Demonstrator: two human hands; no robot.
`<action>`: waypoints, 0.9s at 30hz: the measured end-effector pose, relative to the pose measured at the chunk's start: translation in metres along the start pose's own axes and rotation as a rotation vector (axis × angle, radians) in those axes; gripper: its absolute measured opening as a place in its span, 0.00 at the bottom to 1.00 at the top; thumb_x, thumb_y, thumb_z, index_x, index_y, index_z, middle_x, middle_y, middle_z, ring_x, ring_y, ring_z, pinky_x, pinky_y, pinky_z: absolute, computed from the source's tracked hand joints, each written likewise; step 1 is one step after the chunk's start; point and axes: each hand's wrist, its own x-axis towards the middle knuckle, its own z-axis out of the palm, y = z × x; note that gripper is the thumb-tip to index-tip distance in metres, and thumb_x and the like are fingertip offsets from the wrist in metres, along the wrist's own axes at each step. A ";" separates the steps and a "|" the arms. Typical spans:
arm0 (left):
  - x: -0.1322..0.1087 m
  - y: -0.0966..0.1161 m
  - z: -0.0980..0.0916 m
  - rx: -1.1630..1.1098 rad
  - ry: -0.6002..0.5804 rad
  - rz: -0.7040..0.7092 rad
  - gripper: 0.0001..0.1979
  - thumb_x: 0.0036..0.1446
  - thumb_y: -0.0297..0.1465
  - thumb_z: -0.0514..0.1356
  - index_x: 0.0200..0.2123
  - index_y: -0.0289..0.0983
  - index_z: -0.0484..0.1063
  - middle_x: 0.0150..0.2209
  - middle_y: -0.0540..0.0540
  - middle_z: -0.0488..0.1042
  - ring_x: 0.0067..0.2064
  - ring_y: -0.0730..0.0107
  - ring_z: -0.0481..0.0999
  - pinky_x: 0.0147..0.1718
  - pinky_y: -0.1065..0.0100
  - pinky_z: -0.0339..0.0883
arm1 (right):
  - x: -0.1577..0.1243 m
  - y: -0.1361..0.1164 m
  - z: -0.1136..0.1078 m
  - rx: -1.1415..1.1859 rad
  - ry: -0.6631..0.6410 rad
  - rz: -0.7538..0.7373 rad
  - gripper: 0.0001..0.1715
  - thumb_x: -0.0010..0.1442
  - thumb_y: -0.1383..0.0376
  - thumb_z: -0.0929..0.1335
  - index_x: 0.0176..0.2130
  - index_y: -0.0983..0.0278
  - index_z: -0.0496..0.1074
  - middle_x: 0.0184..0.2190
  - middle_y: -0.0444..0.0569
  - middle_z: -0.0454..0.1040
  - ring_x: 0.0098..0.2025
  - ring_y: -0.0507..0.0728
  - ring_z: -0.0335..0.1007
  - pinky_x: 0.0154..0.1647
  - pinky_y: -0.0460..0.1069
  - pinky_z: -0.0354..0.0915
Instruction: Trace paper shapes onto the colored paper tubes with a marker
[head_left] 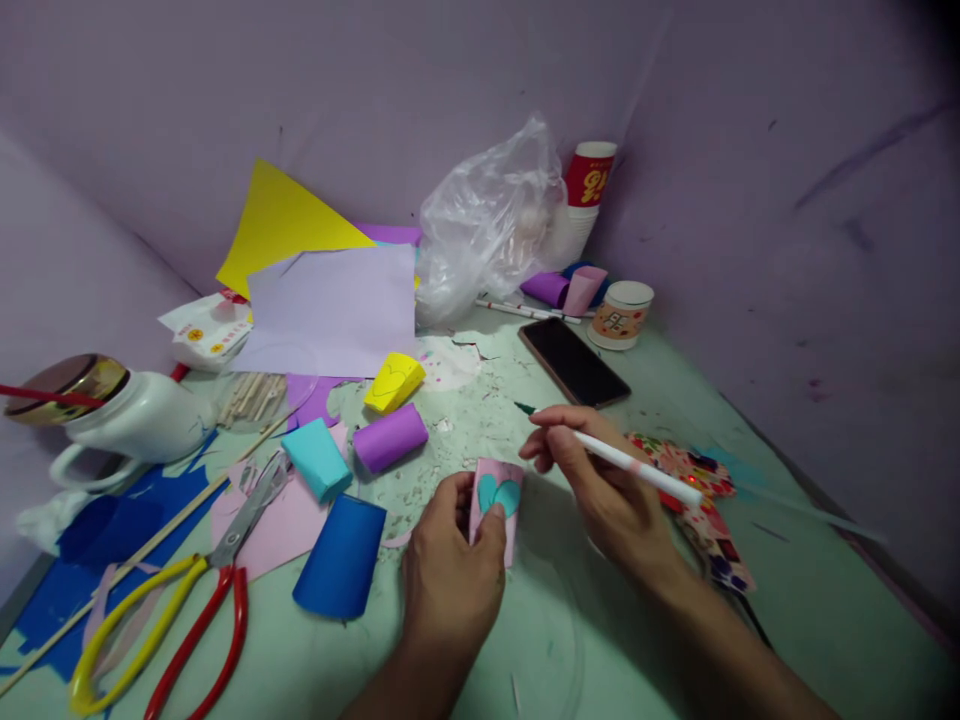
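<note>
My left hand (454,570) is closed around a small pink paper piece (513,545), its thumb pressing on the front. A light-blue heart (501,492) shows on that pink face. To the right, my right hand (600,490) grips a white marker (637,468) whose dark green tip points up and left, apart from the paper. Left of my left hand stand a blue paper tube (341,558), a turquoise one (318,460), a purple one (390,438) and a yellow one (395,382) with a heart outline.
Scissors (232,525) with red and yellow handles lie at left, near a wooden stick (169,530) and a white mug (146,415). Behind are paper sheets (337,310) and a clear plastic bag (487,220). A phone (574,360) and a paper cup (621,315) sit at back right.
</note>
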 end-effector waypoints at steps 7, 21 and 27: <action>0.004 0.004 -0.007 -0.039 -0.091 -0.007 0.14 0.50 0.35 0.60 0.41 0.37 0.72 0.39 0.41 0.80 0.41 0.55 0.78 0.39 0.61 0.69 | -0.015 0.000 -0.005 -0.226 -0.213 0.016 0.19 0.56 0.69 0.66 0.48 0.61 0.62 0.45 0.54 0.72 0.46 0.61 0.70 0.46 0.55 0.65; 0.042 0.024 -0.033 0.168 -0.270 0.114 0.25 0.48 0.45 0.60 0.44 0.32 0.71 0.24 0.47 0.73 0.28 0.62 0.73 0.26 0.65 0.63 | -0.010 -0.002 0.001 -0.248 -0.292 -0.020 0.23 0.49 0.74 0.65 0.45 0.62 0.61 0.37 0.48 0.71 0.35 0.56 0.66 0.37 0.49 0.61; 0.052 0.040 -0.027 0.111 -0.464 0.167 0.11 0.42 0.37 0.63 0.27 0.35 0.70 0.20 0.53 0.67 0.22 0.72 0.65 0.22 0.70 0.57 | -0.009 0.001 -0.001 -0.229 -0.296 -0.019 0.23 0.48 0.73 0.66 0.45 0.61 0.61 0.35 0.46 0.70 0.32 0.55 0.64 0.34 0.49 0.60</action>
